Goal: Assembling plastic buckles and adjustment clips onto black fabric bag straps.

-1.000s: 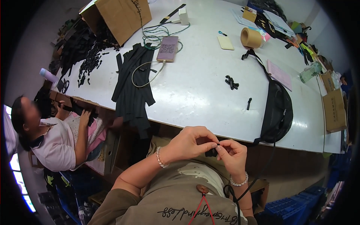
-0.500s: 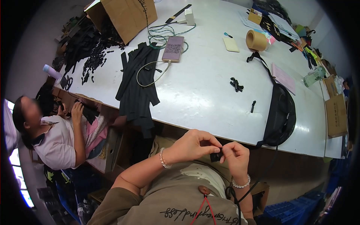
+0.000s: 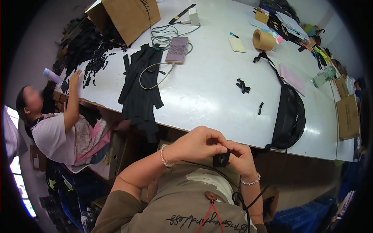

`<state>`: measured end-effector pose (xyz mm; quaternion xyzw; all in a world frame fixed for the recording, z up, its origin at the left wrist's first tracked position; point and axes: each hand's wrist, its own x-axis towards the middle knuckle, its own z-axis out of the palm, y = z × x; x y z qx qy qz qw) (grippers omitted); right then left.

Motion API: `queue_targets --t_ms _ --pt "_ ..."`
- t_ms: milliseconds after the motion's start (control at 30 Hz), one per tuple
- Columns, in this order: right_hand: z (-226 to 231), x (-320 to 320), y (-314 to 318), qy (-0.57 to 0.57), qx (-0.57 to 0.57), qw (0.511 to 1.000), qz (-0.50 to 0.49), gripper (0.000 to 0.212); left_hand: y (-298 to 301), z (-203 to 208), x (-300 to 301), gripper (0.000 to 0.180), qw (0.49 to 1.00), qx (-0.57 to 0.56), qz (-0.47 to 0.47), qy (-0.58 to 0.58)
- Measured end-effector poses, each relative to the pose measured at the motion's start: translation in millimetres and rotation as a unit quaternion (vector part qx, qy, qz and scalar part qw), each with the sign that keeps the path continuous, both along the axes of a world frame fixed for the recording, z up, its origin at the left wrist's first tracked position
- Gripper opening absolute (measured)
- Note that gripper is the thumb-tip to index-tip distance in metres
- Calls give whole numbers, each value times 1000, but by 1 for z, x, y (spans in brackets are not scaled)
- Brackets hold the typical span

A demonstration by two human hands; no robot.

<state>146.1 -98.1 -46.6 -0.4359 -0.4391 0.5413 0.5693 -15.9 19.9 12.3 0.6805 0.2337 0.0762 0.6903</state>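
Note:
Close in front of my body, just off the table's near edge, both hands hold a small looped piece of black strap (image 3: pixel 221 160). My left hand (image 3: pixel 196 143) pinches its upper part between thumb and fingertips. From the other side my right hand (image 3: pixel 241 158) closes on its right edge, fingers bent and partly hidden. A small opening shows within the loop. Beyond my hands, a single small black clip-like piece (image 3: pixel 260 108) and a little heap of similar black pieces (image 3: pixel 243 86) lie on the white table (image 3: pixel 202 99).
Left of centre, long black strips (image 3: pixel 140 85) hang over the table edge beside a phone (image 3: pixel 177 49) on a cable. A black mesh waist bag (image 3: pixel 289 120) lies at right, a tape roll (image 3: pixel 263 40) farther back. At left a co-worker (image 3: pixel 54 136) sits near a cardboard box (image 3: pixel 132 19).
The black strap piece has turned and shows more of its loop between my hands, which have shifted slightly. The co-worker's arm has reached up onto the table toward the black pieces.

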Motion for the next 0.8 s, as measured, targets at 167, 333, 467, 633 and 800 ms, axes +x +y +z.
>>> queue_targets --t_ms 167,333,467,633,800 --pt "6 5 -6 60 -99 993 4 13 4 -7 -1 19 994 -99 -4 -40" --pt "8 4 -9 77 -99 992 0 13 3 -5 1 23 993 -108 0 -37" --pt "9 3 -10 83 -102 991 10 14 7 -2 0 24 997 -77 -20 -4" --pt "12 1 -10 81 -124 989 24 14 13 2 3 25 993 -57 -74 71" --pt "15 -1 -10 103 -157 981 52 14 12 3 5 23 986 -85 -91 107"
